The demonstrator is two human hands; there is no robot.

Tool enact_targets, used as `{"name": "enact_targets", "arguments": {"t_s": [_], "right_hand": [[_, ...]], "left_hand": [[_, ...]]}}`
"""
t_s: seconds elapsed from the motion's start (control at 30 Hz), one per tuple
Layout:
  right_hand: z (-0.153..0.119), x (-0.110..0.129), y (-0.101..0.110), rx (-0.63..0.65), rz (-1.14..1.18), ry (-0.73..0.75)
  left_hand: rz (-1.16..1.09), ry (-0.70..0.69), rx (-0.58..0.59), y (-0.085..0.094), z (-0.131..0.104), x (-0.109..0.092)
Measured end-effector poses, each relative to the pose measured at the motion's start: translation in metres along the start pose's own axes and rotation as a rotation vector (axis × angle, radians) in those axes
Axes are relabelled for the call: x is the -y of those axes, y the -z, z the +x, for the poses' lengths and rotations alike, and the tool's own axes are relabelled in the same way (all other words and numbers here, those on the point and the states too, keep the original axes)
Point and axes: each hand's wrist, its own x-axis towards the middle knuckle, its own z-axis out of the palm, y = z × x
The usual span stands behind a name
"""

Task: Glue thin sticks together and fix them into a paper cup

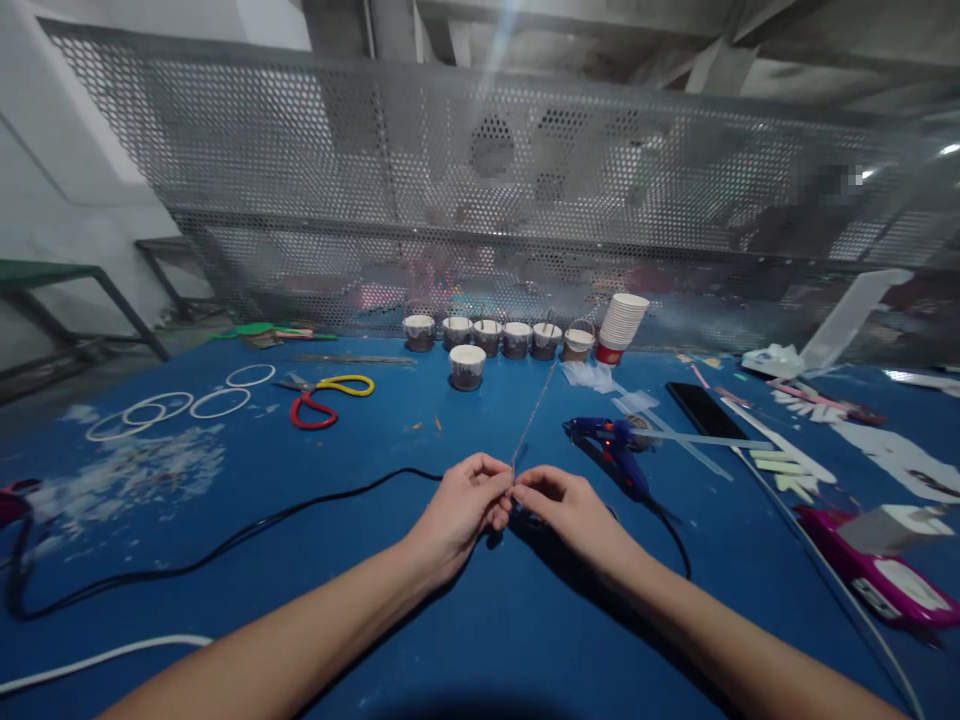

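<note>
My left hand (474, 505) and my right hand (574, 507) meet over the middle of the blue table. Both are closed, fingertips pinching the lower end of a thin, stiff wire-like strand (534, 412). It rises from the fingers at a slant, away and a little to the right. What exactly lies between the fingertips is too small to make out. Right of my hands lies a blue glue gun (619, 440) with a clear glue stick (705, 438) out of its back. A single small cup (467, 368) stands beyond my hands.
Several small cups (516, 340) line the back beside a stack of paper cups (622, 328). Scissors (315, 400) and white rings (220, 403) lie left. At right are a phone (709, 412) and a magenta power strip (885, 570). A black cord (225, 550) crosses the table.
</note>
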Motion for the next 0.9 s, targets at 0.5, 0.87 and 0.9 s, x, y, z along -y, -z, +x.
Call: {"name": "enact_targets", "arguments": {"t_s": [0.5,0.87,0.9], "right_hand": [[-0.0007,-0.0046,-0.0127,-0.209,0.159,0.109],[-0.0027,-0.001,-0.0115,-0.248,0.155,0.017],[-0.0029,-0.0004,-0.0119,-0.238,0.156,0.0]], "left_hand": [[-0.134,0.03,-0.056,-0.0043,-0.0041,-0.001],[-0.132,0.053,-0.097,-0.0073,-0.0067,-0.0046],[-0.112,0.065,-0.102,-0.0069,-0.0061,-0.0048]]}}
